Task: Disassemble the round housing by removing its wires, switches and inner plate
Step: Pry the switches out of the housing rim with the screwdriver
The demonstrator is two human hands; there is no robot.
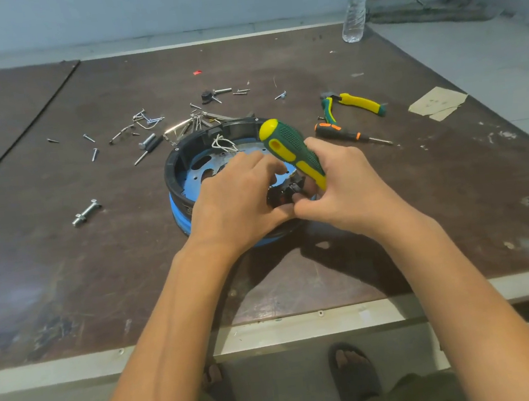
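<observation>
Gripping screwdriver (290, 146) w/ R hand (347, 187); L hand (233, 200) curled, hold unclear, in round blk housing (173, 164) w/ blue base, silvery plate (195, 179).

Screwdriver (284, 143) in right hand (349, 185)

L hand (236, 200) curled, R hand (342, 188) gripping screwdriver (286, 145)

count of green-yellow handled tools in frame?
2. The screwdriver is held in the right hand over the housing; the pliers lie on the table to its right. More may be hidden.
</observation>
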